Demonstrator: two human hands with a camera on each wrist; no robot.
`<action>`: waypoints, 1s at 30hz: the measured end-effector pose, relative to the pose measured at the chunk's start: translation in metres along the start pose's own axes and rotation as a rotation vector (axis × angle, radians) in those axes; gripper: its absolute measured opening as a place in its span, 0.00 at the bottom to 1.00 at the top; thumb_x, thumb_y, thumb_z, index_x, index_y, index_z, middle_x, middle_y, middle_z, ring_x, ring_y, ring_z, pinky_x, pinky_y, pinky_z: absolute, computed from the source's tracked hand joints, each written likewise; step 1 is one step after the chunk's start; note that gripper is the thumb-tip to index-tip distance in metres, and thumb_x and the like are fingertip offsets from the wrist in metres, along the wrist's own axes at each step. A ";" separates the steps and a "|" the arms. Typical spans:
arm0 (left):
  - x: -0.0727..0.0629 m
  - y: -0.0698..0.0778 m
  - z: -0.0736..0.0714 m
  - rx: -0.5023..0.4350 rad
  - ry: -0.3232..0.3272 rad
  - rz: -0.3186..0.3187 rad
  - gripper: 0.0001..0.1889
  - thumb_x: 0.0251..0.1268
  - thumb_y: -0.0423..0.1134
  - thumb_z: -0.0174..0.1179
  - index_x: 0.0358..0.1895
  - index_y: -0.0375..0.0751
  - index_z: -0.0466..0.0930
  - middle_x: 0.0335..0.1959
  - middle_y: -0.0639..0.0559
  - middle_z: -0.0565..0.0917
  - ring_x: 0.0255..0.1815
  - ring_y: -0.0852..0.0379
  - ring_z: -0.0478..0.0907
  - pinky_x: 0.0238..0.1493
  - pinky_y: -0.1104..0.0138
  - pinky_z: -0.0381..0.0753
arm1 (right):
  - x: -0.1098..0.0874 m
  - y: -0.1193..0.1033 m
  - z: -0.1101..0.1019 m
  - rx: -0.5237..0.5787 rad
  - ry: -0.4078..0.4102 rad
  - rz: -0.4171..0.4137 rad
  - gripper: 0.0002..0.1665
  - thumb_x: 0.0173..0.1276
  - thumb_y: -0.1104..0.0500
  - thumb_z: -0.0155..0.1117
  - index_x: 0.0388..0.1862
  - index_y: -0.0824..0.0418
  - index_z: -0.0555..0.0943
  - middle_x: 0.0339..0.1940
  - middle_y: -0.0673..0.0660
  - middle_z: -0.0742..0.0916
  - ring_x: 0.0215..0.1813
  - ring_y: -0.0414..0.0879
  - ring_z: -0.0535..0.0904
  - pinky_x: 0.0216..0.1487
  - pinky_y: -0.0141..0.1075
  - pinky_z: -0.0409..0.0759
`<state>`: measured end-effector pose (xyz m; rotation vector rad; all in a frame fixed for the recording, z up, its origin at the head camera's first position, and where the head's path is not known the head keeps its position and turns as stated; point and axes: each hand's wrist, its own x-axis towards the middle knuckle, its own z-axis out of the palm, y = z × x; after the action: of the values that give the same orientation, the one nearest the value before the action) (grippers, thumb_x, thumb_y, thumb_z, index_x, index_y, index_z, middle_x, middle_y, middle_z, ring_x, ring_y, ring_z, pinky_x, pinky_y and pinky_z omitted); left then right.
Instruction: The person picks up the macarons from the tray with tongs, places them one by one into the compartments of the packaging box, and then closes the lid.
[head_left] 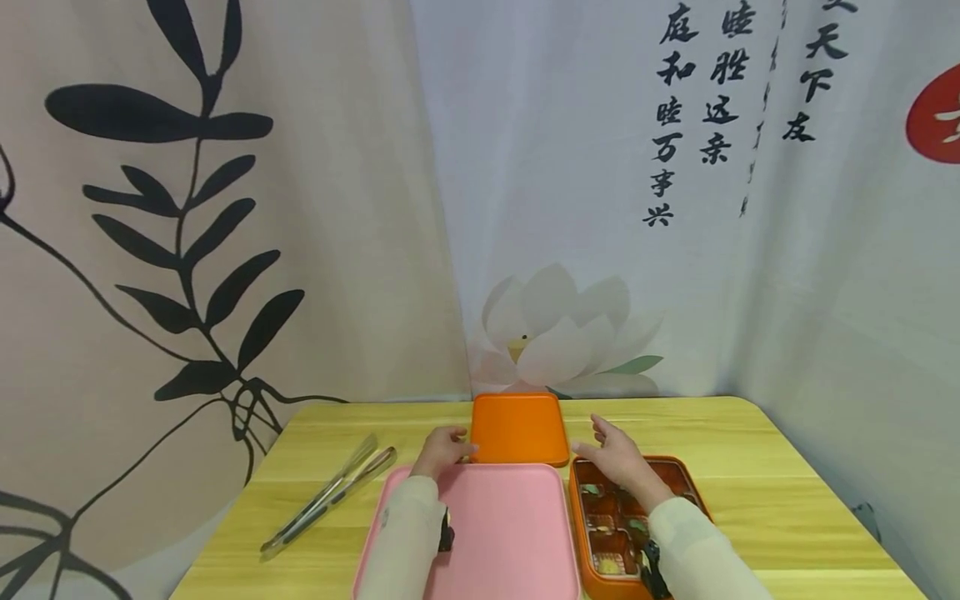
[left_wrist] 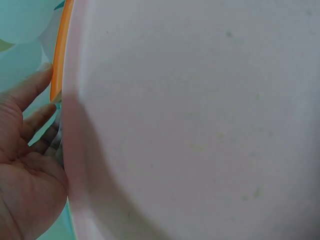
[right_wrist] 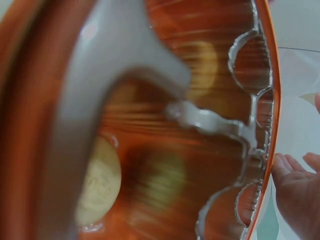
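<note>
An orange rectangular lid or flat tray [head_left: 519, 429] lies at the back of the table. My left hand [head_left: 442, 452] is at its left front corner, over the far edge of the pink tray [head_left: 502, 533]. In the left wrist view, the loosely bent fingers [left_wrist: 37, 122] come close to the orange edge; contact is unclear. To the right of the lid, my right hand [head_left: 617, 454] reaches past the far end of an orange compartment box [head_left: 585, 542], fingers spread and holding nothing. Small food pieces lie in the box, including a pale round piece [right_wrist: 100, 182].
Metal tongs [head_left: 330, 500] lie slantwise on the wooden table [head_left: 795, 500], left of the pink tray. Behind the table hangs a printed curtain [head_left: 360, 208] with a plant, a lotus and writing. My right forearm [head_left: 697, 542] crosses over the compartment box.
</note>
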<state>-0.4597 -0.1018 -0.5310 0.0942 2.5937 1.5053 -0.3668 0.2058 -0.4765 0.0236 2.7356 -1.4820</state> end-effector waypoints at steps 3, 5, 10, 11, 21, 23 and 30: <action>0.001 0.003 0.003 -0.022 -0.008 -0.006 0.28 0.60 0.34 0.70 0.62 0.25 0.74 0.50 0.37 0.81 0.40 0.49 0.81 0.50 0.55 0.81 | 0.000 0.000 0.000 -0.002 0.001 -0.006 0.47 0.72 0.49 0.64 0.78 0.69 0.53 0.74 0.74 0.63 0.73 0.69 0.60 0.66 0.60 0.64; 0.002 0.004 0.005 -0.048 -0.019 -0.004 0.27 0.60 0.32 0.70 0.62 0.24 0.74 0.48 0.37 0.82 0.38 0.50 0.82 0.48 0.56 0.82 | -0.001 -0.001 0.000 -0.002 -0.001 -0.007 0.47 0.72 0.49 0.64 0.78 0.70 0.53 0.74 0.74 0.63 0.73 0.69 0.60 0.66 0.60 0.64; 0.003 0.004 0.008 -0.102 -0.026 -0.003 0.27 0.60 0.29 0.69 0.62 0.23 0.73 0.44 0.39 0.83 0.37 0.51 0.84 0.47 0.58 0.83 | -0.002 -0.003 0.000 -0.003 -0.005 -0.006 0.46 0.73 0.51 0.63 0.78 0.69 0.53 0.74 0.74 0.63 0.73 0.69 0.60 0.66 0.60 0.65; 0.003 0.004 0.008 -0.104 -0.021 -0.002 0.26 0.60 0.28 0.69 0.62 0.23 0.74 0.43 0.40 0.83 0.37 0.51 0.84 0.47 0.58 0.83 | -0.002 -0.003 0.000 -0.004 -0.003 -0.005 0.46 0.73 0.50 0.63 0.78 0.69 0.53 0.74 0.74 0.63 0.73 0.69 0.60 0.66 0.60 0.65; 0.009 0.001 0.012 -0.097 0.014 -0.001 0.25 0.55 0.19 0.67 0.58 0.23 0.76 0.39 0.40 0.81 0.33 0.52 0.82 0.41 0.60 0.84 | 0.001 -0.002 0.001 0.004 -0.009 0.011 0.47 0.72 0.50 0.64 0.79 0.67 0.52 0.75 0.73 0.63 0.74 0.68 0.59 0.67 0.60 0.64; 0.009 0.001 0.012 -0.088 0.020 -0.002 0.24 0.54 0.19 0.66 0.57 0.23 0.76 0.39 0.41 0.81 0.33 0.52 0.82 0.41 0.60 0.84 | 0.001 -0.001 0.001 0.000 -0.011 0.011 0.47 0.73 0.50 0.63 0.79 0.67 0.52 0.75 0.73 0.63 0.73 0.69 0.59 0.66 0.60 0.64; 0.013 -0.001 0.012 -0.070 0.014 0.003 0.21 0.52 0.17 0.65 0.54 0.24 0.80 0.39 0.41 0.83 0.34 0.50 0.81 0.42 0.58 0.84 | 0.003 -0.001 0.002 0.004 -0.012 0.010 0.46 0.73 0.52 0.63 0.79 0.67 0.53 0.75 0.72 0.63 0.74 0.68 0.59 0.67 0.59 0.64</action>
<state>-0.4708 -0.0907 -0.5388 0.0807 2.5499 1.6012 -0.3696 0.2040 -0.4766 0.0278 2.7190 -1.4797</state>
